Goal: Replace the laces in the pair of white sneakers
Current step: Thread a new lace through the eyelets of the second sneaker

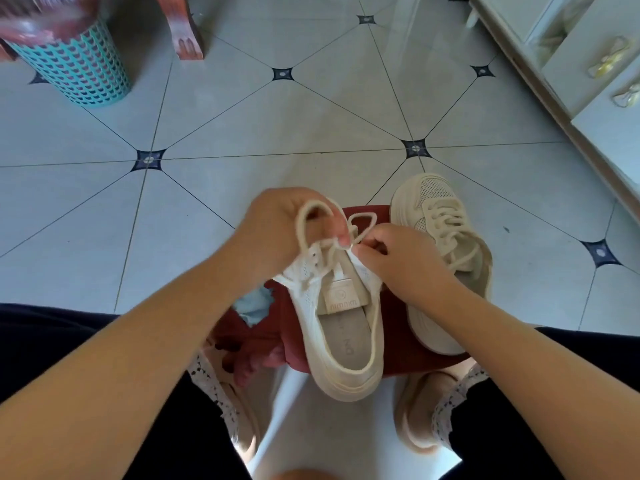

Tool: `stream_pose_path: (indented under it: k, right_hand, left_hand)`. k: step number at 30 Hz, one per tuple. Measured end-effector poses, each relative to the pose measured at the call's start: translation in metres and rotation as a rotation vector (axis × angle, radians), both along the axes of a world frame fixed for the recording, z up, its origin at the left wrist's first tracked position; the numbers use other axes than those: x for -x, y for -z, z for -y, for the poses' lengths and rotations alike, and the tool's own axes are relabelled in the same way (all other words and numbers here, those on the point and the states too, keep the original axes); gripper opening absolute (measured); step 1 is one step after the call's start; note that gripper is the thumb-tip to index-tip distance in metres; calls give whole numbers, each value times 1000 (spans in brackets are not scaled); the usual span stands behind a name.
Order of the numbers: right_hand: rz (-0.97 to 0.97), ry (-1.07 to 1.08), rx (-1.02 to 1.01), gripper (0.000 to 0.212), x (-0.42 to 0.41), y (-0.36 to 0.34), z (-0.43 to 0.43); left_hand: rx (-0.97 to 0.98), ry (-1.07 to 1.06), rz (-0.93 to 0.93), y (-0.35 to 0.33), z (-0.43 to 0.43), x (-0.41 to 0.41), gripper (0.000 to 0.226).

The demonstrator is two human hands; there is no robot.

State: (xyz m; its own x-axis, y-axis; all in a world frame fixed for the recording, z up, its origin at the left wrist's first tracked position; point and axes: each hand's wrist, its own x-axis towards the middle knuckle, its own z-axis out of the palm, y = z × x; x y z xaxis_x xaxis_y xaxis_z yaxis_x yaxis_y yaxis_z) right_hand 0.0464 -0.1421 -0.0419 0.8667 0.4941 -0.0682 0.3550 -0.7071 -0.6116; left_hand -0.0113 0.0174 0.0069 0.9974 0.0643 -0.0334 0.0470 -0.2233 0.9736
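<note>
Cream lace (pixel 299 220), soft and floppy, pinched in left hand (pixel 277 230) and right hand (pixel 398 261) above the middle sneaker (pixel 346 341) on the red surface (pixel 426 355), probably handles best held close to the eyelets.

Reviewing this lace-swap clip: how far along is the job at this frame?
Done, apparently: the sneaker on the floor looks laced up its eyelets. In hand: the held sneaker, where the left hand holds a loop of the lace and the right hand pinches it by the upper eyelets. Left: finishing that lacing and tying off. Whether these laces are old or new I cannot tell.
</note>
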Motion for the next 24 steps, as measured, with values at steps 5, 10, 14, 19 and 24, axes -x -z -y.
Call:
stream_pose_path:
  k: [5, 10, 14, 19, 24]
  right_hand:
    - [27, 11, 29, 29, -1, 0, -2]
    - [13, 19, 29, 26, 1, 0, -3]
    - [8, 23, 13, 31, 0, 1, -2]
    - [36, 25, 35, 26, -1, 2, -1]
    - [64, 5, 63, 25, -1, 3, -1]
  left_hand:
    - [128, 189, -156, -23, -32, 14, 23]
    - [-712, 18, -212, 18, 1, -4, 25]
    - [-1049, 22, -76, 31, 11, -13, 18]
    - [-839, 66, -83, 21, 13, -20, 15]
    - [139, 479, -259, -23, -32, 7, 7]
